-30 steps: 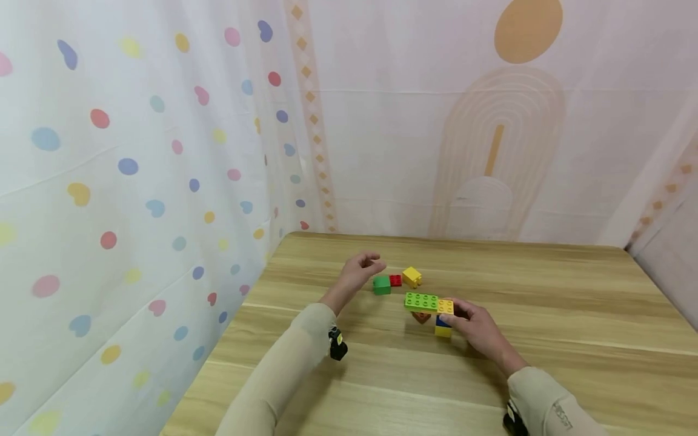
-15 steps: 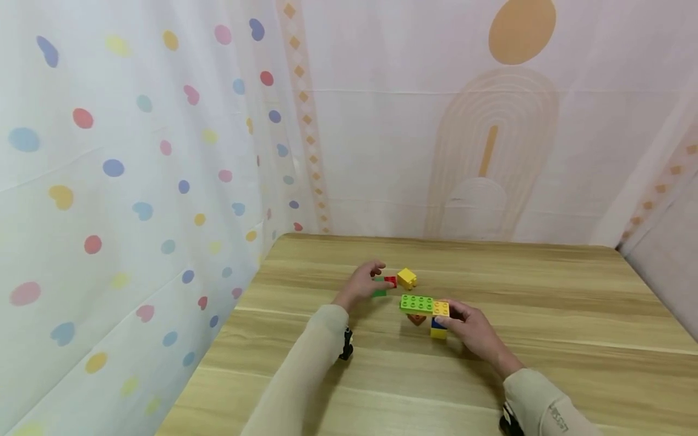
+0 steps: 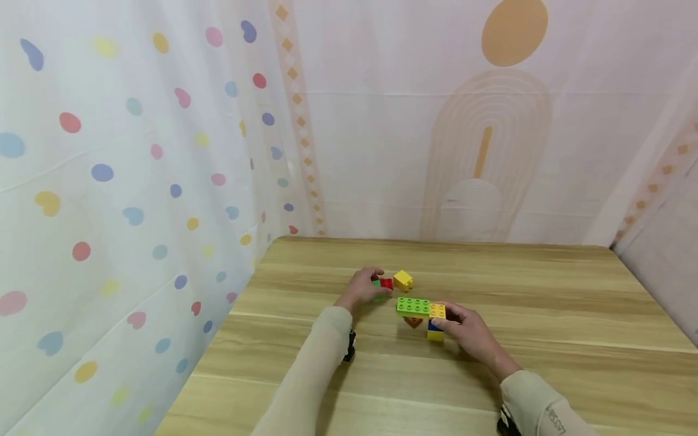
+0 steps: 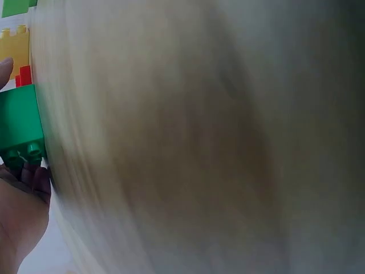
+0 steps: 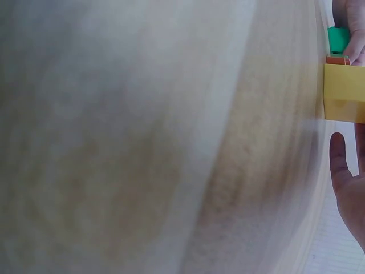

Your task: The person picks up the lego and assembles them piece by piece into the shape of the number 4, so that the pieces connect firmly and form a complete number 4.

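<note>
The left hand (image 3: 362, 287) curls its fingers round the green brick (image 4: 20, 117), just left of a red brick (image 3: 386, 283). Nearer and rightward, the right hand (image 3: 473, 332) pinches a yellow brick (image 3: 437, 311), whose lime-green neighbour (image 3: 412, 306) stretches lengthwise leftward.

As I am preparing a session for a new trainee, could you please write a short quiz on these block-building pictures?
1. Multiple choice: which of these bricks is nearest the left hand?
A) the brown brick
B) the dark green brick
C) the light green brick

2. True or false: in the brick stack at the right hand, a blue brick sits above a yellow brick.

3. Count: how many studs show on top of the light green brick in the head view?

Key: 1. B. 2. True. 3. Eight, in two rows of four.
</note>
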A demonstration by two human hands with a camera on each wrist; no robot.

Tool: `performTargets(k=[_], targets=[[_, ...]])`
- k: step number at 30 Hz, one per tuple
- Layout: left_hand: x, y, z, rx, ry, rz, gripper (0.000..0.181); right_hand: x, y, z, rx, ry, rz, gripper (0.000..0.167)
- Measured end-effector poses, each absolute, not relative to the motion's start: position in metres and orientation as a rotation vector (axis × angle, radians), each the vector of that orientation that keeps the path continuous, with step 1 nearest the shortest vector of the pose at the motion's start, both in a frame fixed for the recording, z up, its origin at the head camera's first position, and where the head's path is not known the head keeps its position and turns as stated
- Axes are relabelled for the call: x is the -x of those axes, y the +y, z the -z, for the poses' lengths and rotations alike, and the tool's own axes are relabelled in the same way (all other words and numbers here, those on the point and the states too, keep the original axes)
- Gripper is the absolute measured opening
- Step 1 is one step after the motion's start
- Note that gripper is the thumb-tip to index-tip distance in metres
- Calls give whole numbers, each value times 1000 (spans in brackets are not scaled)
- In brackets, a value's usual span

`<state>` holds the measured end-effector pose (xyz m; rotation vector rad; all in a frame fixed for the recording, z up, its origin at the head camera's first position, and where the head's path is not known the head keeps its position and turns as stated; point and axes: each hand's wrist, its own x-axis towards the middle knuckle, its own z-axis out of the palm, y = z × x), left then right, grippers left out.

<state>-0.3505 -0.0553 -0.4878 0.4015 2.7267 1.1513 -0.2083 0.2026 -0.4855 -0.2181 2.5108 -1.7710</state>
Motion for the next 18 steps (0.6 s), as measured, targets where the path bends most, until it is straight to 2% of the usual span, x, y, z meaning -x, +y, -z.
performTargets(k=[6, 14, 18], targets=[[349, -54, 487, -426, 2819, -994, 55, 209, 202, 486, 228, 2516, 1766, 46], [350, -51, 490, -444, 2884, -903, 30, 209, 202, 487, 221, 2527, 1761, 46], [349, -51, 490, -440, 2890, -917, 30, 209, 202, 487, 218, 2532, 1753, 47]])
